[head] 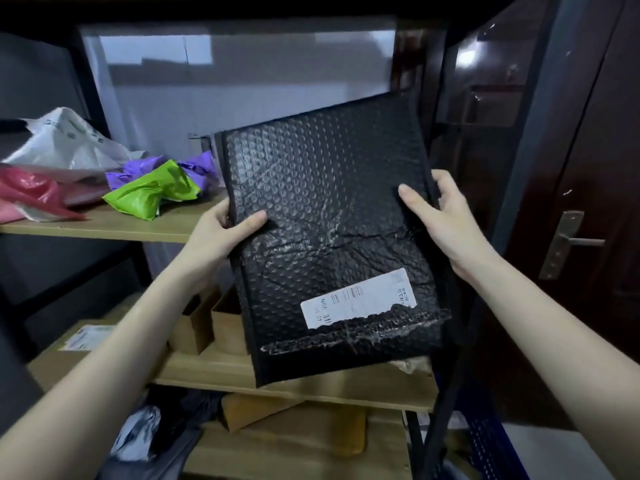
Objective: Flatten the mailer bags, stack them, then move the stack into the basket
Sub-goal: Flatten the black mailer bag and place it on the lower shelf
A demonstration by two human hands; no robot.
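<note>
A metal shelving unit [104, 223] with wooden boards fills the view, seen from a head-worn camera looking forward and down. To its right stands a dark red door [595, 168] with a silver lever handle [571, 241].

In the centre, held up in the air in front of the shelves, is a large black bubble mailer bag [332, 237]. It is tilted slightly, fairly flat but creased across the middle, with a torn white shipping label [358, 299] near its lower edge and strips of clear tape below that.

The left hand [221, 233] grips the bag's left edge, thumb on the front face and fingers hidden behind. The right hand [440, 216] grips the right edge the same way, thumb lying across the front.

On the upper shelf to the left lies a pile of crumpled mailer bags: a white one [69, 140], a red one [31, 192], a purple one [138, 169] and a bright green one [152, 190], all touching or overlapping.

On the middle shelf, behind the held bag, stand small cardboard boxes [214, 323]. The lowest shelf holds more cardboard and a grey plastic bag [138, 434].
</note>
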